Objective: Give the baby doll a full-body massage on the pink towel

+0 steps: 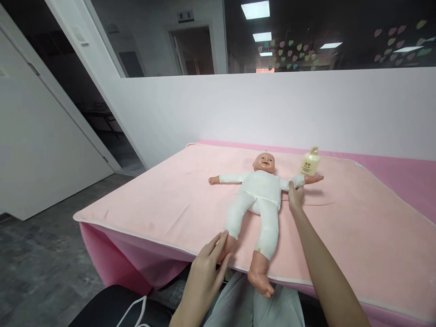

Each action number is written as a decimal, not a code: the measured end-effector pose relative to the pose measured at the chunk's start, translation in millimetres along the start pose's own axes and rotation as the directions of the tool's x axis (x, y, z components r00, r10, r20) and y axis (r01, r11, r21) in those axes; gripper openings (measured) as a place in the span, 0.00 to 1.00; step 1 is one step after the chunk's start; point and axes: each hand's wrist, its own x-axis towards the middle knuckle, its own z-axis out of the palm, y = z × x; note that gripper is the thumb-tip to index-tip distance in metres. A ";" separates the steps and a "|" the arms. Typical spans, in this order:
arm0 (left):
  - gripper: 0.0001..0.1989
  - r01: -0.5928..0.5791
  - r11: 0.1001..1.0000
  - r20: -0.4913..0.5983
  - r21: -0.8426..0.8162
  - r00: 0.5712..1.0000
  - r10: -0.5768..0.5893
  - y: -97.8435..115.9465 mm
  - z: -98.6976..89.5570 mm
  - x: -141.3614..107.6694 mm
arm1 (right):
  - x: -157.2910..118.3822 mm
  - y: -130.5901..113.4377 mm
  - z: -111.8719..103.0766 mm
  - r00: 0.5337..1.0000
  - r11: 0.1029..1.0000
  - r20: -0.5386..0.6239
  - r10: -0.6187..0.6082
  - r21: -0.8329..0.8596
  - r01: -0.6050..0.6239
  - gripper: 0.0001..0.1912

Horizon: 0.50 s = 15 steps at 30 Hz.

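Note:
A baby doll (262,188) with a white cloth body lies on its back, head toward the wall and arms spread. Its feet reach the near edge of the pink mat, and one foot hangs past it. My left hand (207,263) is around the doll's foot at the left, fingers along the ankle and thumb below. My right hand (296,196) grips the doll's arm on the right side near the elbow, its fingers partly hidden behind the arm. Just behind that arm stands a pale yellow pump bottle (309,162), its base hidden.
The pink mat (153,200) covers a table, with a darker pink cloth (402,181) under it. A white wall (255,109) with a window rises behind. At the left is a white door (44,136); a black seat (126,309) with a white cable sits below the table edge.

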 end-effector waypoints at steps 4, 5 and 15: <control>0.22 -0.053 0.993 -0.084 -0.107 0.995 0.045 11.5 30.1 67.2 | -10.1 -4.5 -2.1 0.948 0.962 0.211 -0.239 -0.082 0.261 0.18; 0.22 -0.053 0.991 -0.087 -0.123 0.995 0.042 14.4 38.3 83.6 | -11.8 -5.0 -2.4 0.917 0.941 0.257 -0.306 -0.065 0.333 0.20; 0.23 0.051 0.990 0.045 -0.135 0.998 -0.045 -3.2 6.5 46.9 | -0.8 -5.0 -10.8 0.991 0.998 0.126 -0.047 -0.024 0.050 0.21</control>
